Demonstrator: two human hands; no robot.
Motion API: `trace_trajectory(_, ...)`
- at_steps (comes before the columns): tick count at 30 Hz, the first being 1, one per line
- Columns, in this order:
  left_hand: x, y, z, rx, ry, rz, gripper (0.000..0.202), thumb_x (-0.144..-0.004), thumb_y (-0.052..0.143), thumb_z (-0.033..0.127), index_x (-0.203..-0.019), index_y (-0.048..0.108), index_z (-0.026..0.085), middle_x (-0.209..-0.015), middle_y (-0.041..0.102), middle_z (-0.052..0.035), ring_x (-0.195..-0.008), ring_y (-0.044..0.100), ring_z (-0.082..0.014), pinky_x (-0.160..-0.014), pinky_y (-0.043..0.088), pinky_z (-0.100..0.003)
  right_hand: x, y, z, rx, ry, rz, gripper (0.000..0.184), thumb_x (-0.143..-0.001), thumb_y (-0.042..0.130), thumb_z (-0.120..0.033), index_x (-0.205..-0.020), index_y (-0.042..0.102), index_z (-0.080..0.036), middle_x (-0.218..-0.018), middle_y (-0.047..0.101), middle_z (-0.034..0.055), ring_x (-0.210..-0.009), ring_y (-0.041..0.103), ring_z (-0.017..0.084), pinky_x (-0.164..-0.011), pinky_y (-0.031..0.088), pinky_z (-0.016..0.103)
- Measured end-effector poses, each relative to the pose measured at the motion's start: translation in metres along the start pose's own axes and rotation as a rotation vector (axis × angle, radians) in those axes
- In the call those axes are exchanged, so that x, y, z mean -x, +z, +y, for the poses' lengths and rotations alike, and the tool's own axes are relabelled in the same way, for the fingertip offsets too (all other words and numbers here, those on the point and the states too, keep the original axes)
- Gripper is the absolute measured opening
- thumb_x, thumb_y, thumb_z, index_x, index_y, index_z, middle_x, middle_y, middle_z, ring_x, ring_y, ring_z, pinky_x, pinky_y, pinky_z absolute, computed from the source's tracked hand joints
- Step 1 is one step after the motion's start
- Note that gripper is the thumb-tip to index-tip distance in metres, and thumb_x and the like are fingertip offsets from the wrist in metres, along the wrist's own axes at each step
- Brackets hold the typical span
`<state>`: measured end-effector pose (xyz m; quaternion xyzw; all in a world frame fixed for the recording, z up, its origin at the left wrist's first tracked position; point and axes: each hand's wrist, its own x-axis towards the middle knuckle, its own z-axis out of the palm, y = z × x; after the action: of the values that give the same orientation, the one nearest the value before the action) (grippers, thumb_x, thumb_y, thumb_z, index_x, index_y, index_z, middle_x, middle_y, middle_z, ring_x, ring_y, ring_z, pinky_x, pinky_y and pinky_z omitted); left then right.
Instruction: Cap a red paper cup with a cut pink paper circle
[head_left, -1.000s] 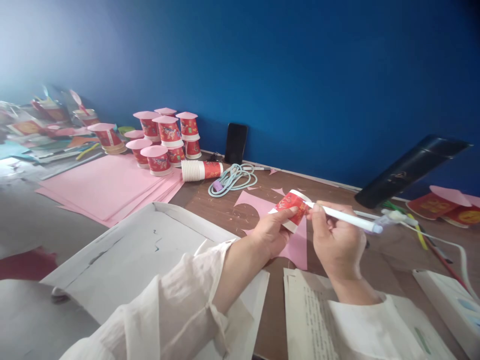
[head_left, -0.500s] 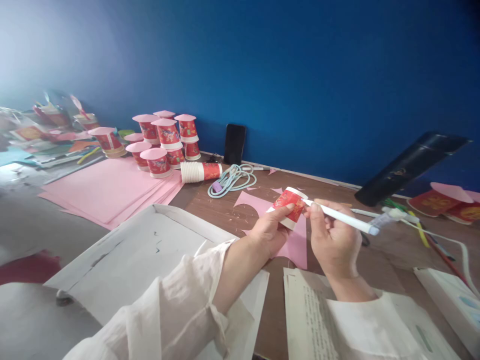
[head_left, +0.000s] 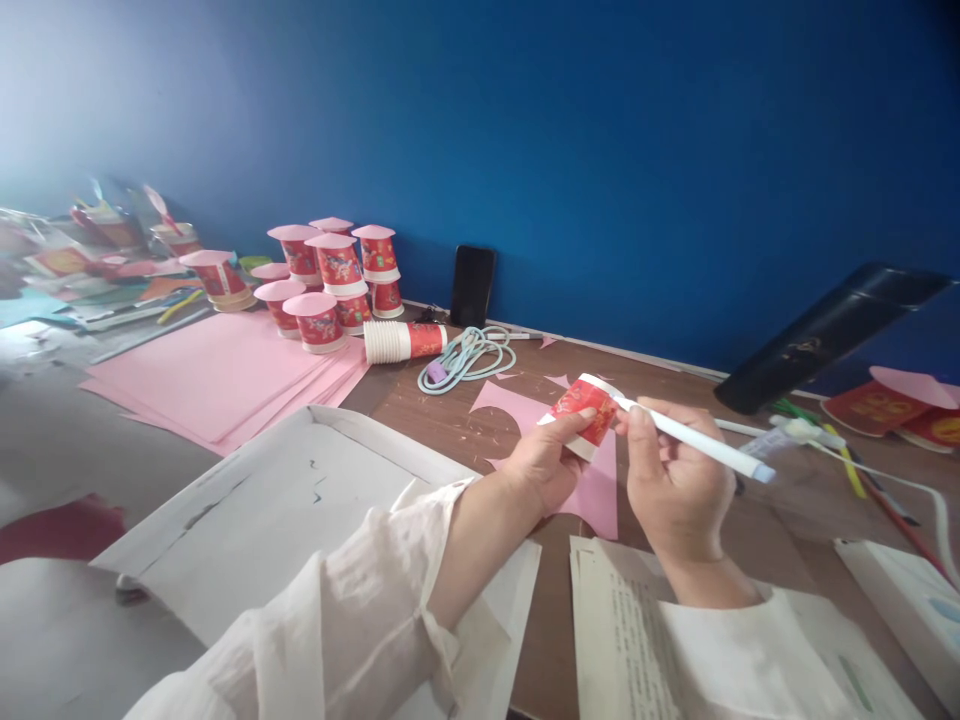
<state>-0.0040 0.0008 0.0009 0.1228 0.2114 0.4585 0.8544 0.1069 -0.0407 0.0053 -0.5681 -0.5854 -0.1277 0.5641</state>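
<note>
My left hand (head_left: pixel 551 467) is closed around a red paper cup (head_left: pixel 581 407) with white ends, tilted to the right. In my right hand (head_left: pixel 679 485) is a white marker pen (head_left: pixel 701 440), gripped like a writing tool. Its front end meets the cup's upper right side; whether the tip leaves a mark there is too small to tell. Under the hands lies a pink paper sheet (head_left: pixel 600 495) with round pieces cut out of it. To the left, several red cups (head_left: pixel 319 320) carry pink paper cones on top.
Pink paper sheets (head_left: pixel 202 375) lie left, beside a white box lid (head_left: pixel 292 510). A nested cup stack (head_left: pixel 390 342), a coiled cable (head_left: pixel 469 360) and a phone (head_left: pixel 472 285) are at the back. A black cylinder (head_left: pixel 817 335) leans right; printed pages (head_left: pixel 611 620) lie in front.
The view has shifted slightly. Both hands keep hold of the cup and the marker pen, and the pen's rear end sits a little lower and farther right.
</note>
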Motion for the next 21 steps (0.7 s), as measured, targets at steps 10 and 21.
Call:
trace_trajectory(10, 0.0005, 0.0017, 0.0000, -0.014, -0.012, 0.013, 0.020, -0.071, 0.076, 0.012, -0.091, 0.073, 0.013, -0.098, 0.074, -0.0093, -0.114, 0.064, -0.0268, -0.105, 0.046, -0.037, -0.0029, -0.0020, -0.0026, 0.093, -0.067, 0.002, 0.018, -0.091, 0.063, -0.028, -0.098, 0.067, -0.012, -0.085, 0.074, 0.0110, -0.068, 0.069, 0.018, -0.063, 0.056, 0.029)
trace_trajectory(21, -0.0006, -0.0011, -0.0015, -0.035, 0.030, -0.024, 0.026, -0.066, 0.082, 0.014, -0.091, 0.073, 0.013, -0.099, 0.075, -0.0091, -0.116, 0.063, -0.0264, -0.108, 0.043, -0.035, -0.0036, -0.0021, -0.0022, 0.128, -0.093, 0.011, 0.018, -0.090, 0.063, -0.028, -0.097, 0.069, -0.012, -0.085, 0.074, 0.0112, -0.073, 0.071, 0.020, -0.066, 0.057, 0.032)
